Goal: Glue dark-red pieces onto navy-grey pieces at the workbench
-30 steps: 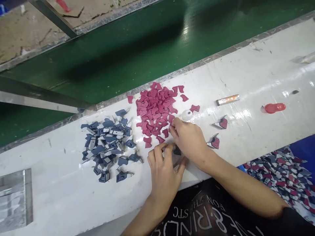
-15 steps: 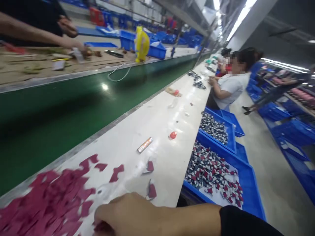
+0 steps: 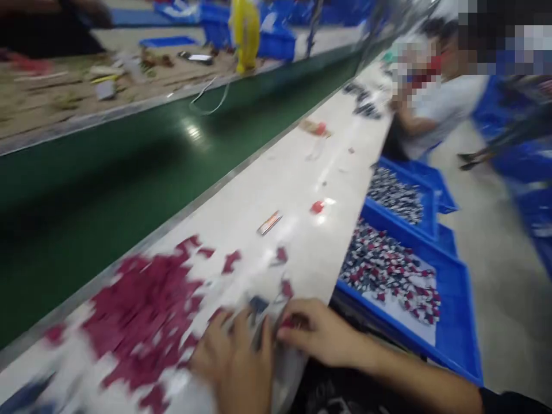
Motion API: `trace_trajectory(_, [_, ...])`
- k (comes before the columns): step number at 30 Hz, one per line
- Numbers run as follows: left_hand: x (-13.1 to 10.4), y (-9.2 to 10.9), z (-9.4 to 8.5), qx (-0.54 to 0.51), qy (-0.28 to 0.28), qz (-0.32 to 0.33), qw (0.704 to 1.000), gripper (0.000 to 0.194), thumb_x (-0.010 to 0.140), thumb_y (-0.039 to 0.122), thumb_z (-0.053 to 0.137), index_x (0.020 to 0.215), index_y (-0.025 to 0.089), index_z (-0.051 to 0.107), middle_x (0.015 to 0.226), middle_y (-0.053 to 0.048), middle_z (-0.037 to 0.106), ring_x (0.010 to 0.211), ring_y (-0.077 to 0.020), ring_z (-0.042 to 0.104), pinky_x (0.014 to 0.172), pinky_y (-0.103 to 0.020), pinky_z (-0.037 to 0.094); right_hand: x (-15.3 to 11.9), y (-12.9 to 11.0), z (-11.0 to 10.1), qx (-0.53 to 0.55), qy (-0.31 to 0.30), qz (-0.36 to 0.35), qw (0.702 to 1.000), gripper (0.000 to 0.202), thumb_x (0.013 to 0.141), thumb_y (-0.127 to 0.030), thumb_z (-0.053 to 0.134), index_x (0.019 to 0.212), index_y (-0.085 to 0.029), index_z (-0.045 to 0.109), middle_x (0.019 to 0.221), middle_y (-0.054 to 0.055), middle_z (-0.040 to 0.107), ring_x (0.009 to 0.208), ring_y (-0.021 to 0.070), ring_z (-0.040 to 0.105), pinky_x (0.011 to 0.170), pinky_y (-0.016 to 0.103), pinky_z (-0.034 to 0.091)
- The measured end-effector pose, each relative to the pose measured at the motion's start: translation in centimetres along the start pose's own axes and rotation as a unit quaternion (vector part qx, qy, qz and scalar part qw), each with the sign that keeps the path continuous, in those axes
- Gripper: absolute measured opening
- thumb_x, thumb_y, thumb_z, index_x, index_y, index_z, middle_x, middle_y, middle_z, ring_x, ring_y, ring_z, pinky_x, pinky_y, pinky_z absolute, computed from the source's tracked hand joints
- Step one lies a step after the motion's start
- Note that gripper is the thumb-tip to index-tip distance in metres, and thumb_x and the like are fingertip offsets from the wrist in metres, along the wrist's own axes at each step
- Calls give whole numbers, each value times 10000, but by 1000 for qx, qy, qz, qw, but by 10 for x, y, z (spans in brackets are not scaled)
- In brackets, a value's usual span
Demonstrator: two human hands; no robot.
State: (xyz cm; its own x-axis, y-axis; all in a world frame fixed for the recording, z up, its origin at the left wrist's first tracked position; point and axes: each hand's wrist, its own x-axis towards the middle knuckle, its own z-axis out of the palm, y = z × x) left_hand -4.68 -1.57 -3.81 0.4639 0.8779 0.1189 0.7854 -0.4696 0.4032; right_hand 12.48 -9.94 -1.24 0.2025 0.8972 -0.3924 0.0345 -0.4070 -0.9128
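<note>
My left hand [image 3: 237, 356] reaches over the white worktop with its fingers spread, blurred by motion. At its fingertips lies a dark blue-grey piece [image 3: 259, 305]; I cannot tell whether the fingers touch it. Close beside it, my right hand [image 3: 323, 333] is closed, thumb and finger pinched on a small maroon piece [image 3: 296, 321], mostly hidden by the fingers. A wide heap of flat maroon cut pieces [image 3: 146, 310] spreads left of my hands. Two small maroon-and-grey pieces [image 3: 281, 255] lie just beyond them.
A long white worktop [image 3: 293, 178] runs beside a green belt [image 3: 129, 172]. On it lie an orange-and-silver strip [image 3: 269, 222] and a red knob-like object [image 3: 317, 207]. Blue trays [image 3: 461, 322] of small pieces stand at the right. A co-worker [image 3: 448, 115] sits farther along.
My left hand has come into view at the bottom. My right hand has moved right, away from the maroon heap, and now shows a maroon piece. The view has shifted.
</note>
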Motion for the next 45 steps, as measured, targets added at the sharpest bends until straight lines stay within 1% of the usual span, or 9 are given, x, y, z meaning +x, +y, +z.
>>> trace_trajectory(2, [-6, 12, -2, 56, 11, 1, 998, 226, 1050, 378, 625, 1146, 221, 756, 1323, -185, 631, 1138, -391, 571, 926, -567, 487, -2, -1, -3, -4, 21, -16, 1000, 222, 1006, -398, 712, 966, -184, 756, 900, 38, 722, 799, 182, 665, 736, 280, 538])
trace_trajectory(5, [-8, 28, -4, 65, 20, -28, 997, 176, 1032, 323, 677, 1164, 229, 745, 1324, -163, 629, 1162, -382, 536, 918, -526, 456, 7, -2, -11, -27, 46, -25, 998, 298, 1062, -442, 638, 1046, -188, 792, 982, 74, 728, 844, 204, 690, 756, 321, 546])
trace_trajectory(10, [-7, 40, -11, 24, 17, -39, 999, 102, 993, 249, 735, 1089, 213, 740, 1291, -162, 627, 1167, -376, 510, 927, -518, 423, 19, -10, -25, -63, 101, -56, 991, 260, 1019, -452, 725, 1050, -242, 876, 970, 79, 739, 890, 224, 685, 741, 342, 509])
trace_trajectory(13, [-9, 43, -13, 6, 5, -27, 1000, 78, 976, 214, 752, 1050, 206, 731, 1281, -159, 631, 1159, -366, 509, 909, -499, 415, 20, -12, -28, 12, 90, -26, 996, 249, 953, -460, 815, 1030, -229, 868, 918, 66, 761, 757, 185, 671, 657, 312, 517])
trace_trajectory(17, [-18, 48, -15, 2, -30, -17, 999, 81, 968, 207, 759, 1040, 204, 723, 1293, -158, 632, 1158, -368, 515, 901, -498, 414, 14, -11, -26, 84, 65, 43, 993, 297, 885, -448, 889, 989, -183, 805, 765, 27, 742, 507, 111, 554, 478, 247, 453])
trace_trajectory(21, [-26, 52, -16, -10, -54, -2, 998, 80, 967, 222, 763, 1037, 207, 727, 1309, -159, 632, 1169, -373, 525, 887, -491, 428, 8, -10, -27, 73, 55, 76, 993, 329, 928, -487, 853, 920, -164, 789, 597, -22, 627, 479, 103, 536, 457, 216, 424])
trace_trajectory(27, [-24, 55, -15, -24, -65, 0, 998, 94, 985, 277, 747, 1037, 200, 738, 1326, -182, 622, 1190, -395, 529, 952, -556, 472, 5, -10, -28, 69, 57, 94, 992, 381, 862, -522, 911, 886, -151, 825, 526, -43, 549, 469, 89, 439, 427, 209, 347])
trace_trajectory(36, [-21, 55, -15, -42, -79, -14, 996, 77, 971, 253, 766, 1016, 200, 733, 1333, -167, 634, 1216, -386, 540, 1019, -579, 463, 6, -7, -22, 7, 64, 82, 995, 367, 900, -522, 900, 861, -183, 764, 740, 14, 740, 613, 123, 613, 546, 229, 468])
trace_trajectory(45, [-18, 54, -17, -44, -100, -16, 994, 80, 984, 270, 755, 1023, 204, 732, 1337, -173, 646, 1217, -375, 578, 1031, -592, 469, 7, -9, -23, -34, 25, 96, 994, 357, 973, -540, 830, 928, -210, 701, 804, 15, 749, 683, 159, 669, 580, 256, 477])
